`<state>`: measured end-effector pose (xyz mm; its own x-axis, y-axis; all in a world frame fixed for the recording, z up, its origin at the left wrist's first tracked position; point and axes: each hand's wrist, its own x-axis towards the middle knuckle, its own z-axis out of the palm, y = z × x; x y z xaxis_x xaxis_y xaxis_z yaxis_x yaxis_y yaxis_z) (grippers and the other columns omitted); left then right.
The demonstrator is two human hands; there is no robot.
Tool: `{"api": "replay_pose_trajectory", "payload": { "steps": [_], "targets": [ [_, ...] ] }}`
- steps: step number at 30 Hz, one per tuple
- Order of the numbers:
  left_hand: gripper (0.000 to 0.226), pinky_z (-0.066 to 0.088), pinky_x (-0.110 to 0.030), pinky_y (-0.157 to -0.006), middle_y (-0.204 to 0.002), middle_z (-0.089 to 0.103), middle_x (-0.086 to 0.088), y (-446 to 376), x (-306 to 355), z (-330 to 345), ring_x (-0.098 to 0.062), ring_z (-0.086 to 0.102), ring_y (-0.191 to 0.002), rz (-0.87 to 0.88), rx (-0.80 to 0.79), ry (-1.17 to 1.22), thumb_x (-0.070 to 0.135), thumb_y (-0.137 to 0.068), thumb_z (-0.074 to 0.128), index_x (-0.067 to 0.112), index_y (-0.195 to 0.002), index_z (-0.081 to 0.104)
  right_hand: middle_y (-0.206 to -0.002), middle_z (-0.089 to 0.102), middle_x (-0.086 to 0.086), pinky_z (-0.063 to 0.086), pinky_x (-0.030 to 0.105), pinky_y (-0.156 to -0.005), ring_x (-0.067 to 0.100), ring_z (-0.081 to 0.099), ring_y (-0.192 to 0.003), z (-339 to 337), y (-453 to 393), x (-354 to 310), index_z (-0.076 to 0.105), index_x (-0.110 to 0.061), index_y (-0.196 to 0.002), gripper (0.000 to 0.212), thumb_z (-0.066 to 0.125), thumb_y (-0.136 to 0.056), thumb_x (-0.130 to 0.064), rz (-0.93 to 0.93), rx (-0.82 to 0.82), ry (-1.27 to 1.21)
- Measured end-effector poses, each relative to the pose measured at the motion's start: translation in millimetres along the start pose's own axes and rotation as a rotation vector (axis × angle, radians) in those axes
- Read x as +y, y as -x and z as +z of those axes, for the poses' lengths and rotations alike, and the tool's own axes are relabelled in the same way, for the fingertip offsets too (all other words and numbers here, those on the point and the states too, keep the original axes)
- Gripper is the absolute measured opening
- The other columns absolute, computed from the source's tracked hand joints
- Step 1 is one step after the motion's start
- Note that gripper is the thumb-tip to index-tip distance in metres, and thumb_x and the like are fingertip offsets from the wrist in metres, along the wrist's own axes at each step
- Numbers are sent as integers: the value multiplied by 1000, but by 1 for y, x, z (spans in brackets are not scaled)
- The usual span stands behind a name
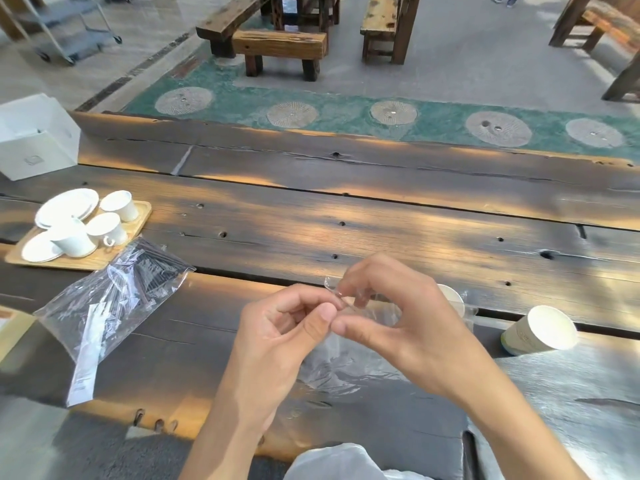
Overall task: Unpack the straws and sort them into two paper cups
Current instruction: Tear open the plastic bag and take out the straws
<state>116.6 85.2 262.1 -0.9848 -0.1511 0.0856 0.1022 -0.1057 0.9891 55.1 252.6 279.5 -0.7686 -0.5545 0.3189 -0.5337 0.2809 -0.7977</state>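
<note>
My left hand (287,327) and my right hand (388,306) meet above the dark wooden table (346,216), and both pinch a thin clear straw wrapper (341,297) between fingertips. Crumpled clear plastic (343,368) lies on the table under my hands. One paper cup (540,329) lies tipped on its side to the right. A second paper cup (452,297) shows only its rim behind my right hand. To the left lies a clear plastic bag of dark straws (121,296) with a white paper label.
A wooden tray (138,223) with white ceramic cups and saucers sits at the left. A white box (38,136) stands at the far left corner. White plastic (332,462) lies at the near edge. Wooden benches stand beyond the table.
</note>
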Motion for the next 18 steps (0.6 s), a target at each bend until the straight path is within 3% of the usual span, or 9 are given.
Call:
{"api": "replay_pose_trajectory", "payload": {
  "steps": [4,9,13,18],
  "targets": [
    [11,51,-24,-69,-76,74,1,2,-1,-2,-9,64,-73,6,5,-44,31,-79,75,24,-85,80,-101,64,-7,46,21,-85,12,63,-98,4,0,0,73,-12,-86,9,72,-87,-21,40,53,-66],
    [6,50,-23,-68,-76,74,-1,4,-4,-3,-8,63,-71,8,12,-54,21,-82,74,20,-84,79,-107,64,-12,40,13,-89,10,60,-108,6,1,-2,68,-12,-82,10,65,-91,-15,97,36,-93],
    [6,47,-23,-63,-69,69,0,4,-7,-6,-10,57,-65,12,29,-59,22,-82,74,18,-83,78,-105,63,-12,43,18,-88,14,61,-104,-2,-4,-2,61,-12,-81,14,59,-94,-16,116,91,-164],
    [19,48,-28,-65,-72,69,0,4,-5,-18,-13,59,-68,-4,25,-126,38,-79,70,21,-87,77,-108,62,-15,39,15,-79,4,59,-92,-19,-6,-2,58,-16,-79,19,56,-97,-21,196,44,-246]
  ]
}}
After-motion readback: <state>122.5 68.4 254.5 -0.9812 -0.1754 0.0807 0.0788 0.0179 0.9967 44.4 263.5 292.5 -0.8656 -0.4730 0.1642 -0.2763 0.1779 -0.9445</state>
